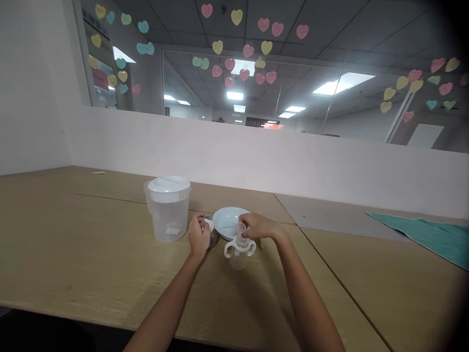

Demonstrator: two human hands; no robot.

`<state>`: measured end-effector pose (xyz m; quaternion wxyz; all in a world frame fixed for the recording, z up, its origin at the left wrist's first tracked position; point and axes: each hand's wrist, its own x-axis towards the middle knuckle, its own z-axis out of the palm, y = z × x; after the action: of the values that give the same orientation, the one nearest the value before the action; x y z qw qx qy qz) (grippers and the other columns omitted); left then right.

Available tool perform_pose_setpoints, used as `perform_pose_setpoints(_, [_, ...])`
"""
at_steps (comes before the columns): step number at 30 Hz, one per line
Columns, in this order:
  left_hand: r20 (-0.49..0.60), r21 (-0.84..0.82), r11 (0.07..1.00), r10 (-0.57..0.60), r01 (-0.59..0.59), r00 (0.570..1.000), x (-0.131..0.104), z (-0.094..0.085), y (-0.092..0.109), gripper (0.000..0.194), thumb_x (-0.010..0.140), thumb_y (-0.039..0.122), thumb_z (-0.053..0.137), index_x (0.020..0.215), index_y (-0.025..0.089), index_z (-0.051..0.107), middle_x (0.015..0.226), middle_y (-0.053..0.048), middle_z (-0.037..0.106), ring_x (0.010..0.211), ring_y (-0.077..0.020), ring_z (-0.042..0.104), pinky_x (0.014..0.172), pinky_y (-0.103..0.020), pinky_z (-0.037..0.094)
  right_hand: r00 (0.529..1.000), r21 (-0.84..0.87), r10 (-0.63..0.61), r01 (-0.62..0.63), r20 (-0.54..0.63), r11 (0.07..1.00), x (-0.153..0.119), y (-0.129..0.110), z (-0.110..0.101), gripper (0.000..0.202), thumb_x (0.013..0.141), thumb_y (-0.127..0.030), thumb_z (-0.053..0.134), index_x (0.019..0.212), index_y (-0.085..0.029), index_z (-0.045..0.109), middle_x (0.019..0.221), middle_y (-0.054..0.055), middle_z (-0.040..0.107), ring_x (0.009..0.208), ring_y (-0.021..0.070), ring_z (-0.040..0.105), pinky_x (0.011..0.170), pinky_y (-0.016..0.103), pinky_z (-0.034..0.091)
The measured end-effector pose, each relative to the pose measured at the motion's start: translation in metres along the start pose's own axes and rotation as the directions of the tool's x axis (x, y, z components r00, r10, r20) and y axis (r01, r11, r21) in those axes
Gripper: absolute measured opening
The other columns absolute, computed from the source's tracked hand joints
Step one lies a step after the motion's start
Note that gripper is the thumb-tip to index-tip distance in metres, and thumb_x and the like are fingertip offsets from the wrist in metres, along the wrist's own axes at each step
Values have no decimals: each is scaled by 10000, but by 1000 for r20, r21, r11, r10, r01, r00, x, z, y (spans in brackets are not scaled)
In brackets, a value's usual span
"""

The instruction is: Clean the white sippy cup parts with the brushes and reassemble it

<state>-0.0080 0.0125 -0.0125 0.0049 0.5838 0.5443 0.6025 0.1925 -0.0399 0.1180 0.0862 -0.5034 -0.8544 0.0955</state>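
Note:
A clear baby bottle (239,260) with two white side handles stands upright on the table, its neck uncovered. Just above that neck, my right hand (259,226) pinches a small clear cup-shaped piece (241,227); whether it touches the bottle I cannot tell. My left hand (199,238) is closed around a small white piece (210,224), partly hidden by the fingers. Beside it, a dark see-through container (214,238) sits on the table, partly behind that hand. Behind both hands lies a white plate (224,215).
Left of my hands stands a clear pitcher (169,215) with a white lid. Something green (261,243) shows beneath my right wrist. A teal cloth (428,233) lies at the right. Behind the table (91,244) rises a white wall (234,156) with a window above.

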Motion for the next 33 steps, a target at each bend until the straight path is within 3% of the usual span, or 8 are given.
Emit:
perform_pose_setpoints(6, [-98,-84,981,165,-174,981,-6,-1,18,181,883,305,415,995,186,494,943,-69,566,892,-186,544,831,-330,445,1000,123,-14,12,14,992,-3,-1,-2,502,631,-263,708,1108,-208,564,882,17,621,750,133,561,619,217,382])
perform_pose_setpoints(12, [-57,-102,912,393,-397,918,-14,-1,25,163,903,276,402,996,194,507,976,-74,575,957,-180,545,882,-330,435,986,199,-50,82,-160,977,9,0,12,700,688,-345,678,1317,-202,406,1130,103,584,970,200,569,810,301,425])
perform_pose_setpoints(15, [-9,-127,894,433,-431,901,-17,1,25,190,907,288,388,1042,199,487,1000,-82,579,975,-187,553,894,-355,440,977,235,-155,186,-145,954,16,-2,20,816,675,-354,693,1385,-239,308,1237,98,532,1055,215,540,845,308,423])
perform_pose_setpoints(19, [-17,-152,883,447,-444,895,-19,5,22,205,906,283,388,1080,198,454,1020,-87,583,989,-189,557,893,-363,443,946,180,-250,288,-205,941,21,-9,25,590,729,-262,637,1287,-251,446,1146,49,579,1004,184,547,845,289,407])
perform_pose_setpoints(23, [-34,-174,888,427,-427,903,-21,8,19,221,891,252,403,1098,186,443,1044,-94,578,1000,-186,550,888,-350,447,922,86,-209,249,-324,965,22,-18,28,458,711,-271,671,1147,-230,534,1015,45,565,916,170,534,788,266,394])
perform_pose_setpoints(28, [-6,-251,929,279,-272,960,-24,9,20,341,842,269,459,1168,181,412,1120,-106,571,999,-192,567,867,-340,471,905,-18,-192,200,-379,980,20,-29,30,422,686,-217,682,1079,-234,527,957,25,492,832,140,504,715,227,367])
perform_pose_setpoints(33, [72,-289,947,167,-139,983,-21,5,26,430,773,224,492,1195,196,418,1113,-80,609,989,-191,598,844,-316,486,901,-141,-219,178,-374,974,22,-33,32,325,717,-211,634,1030,-224,548,925,19,467,697,104,480,629,211,334])
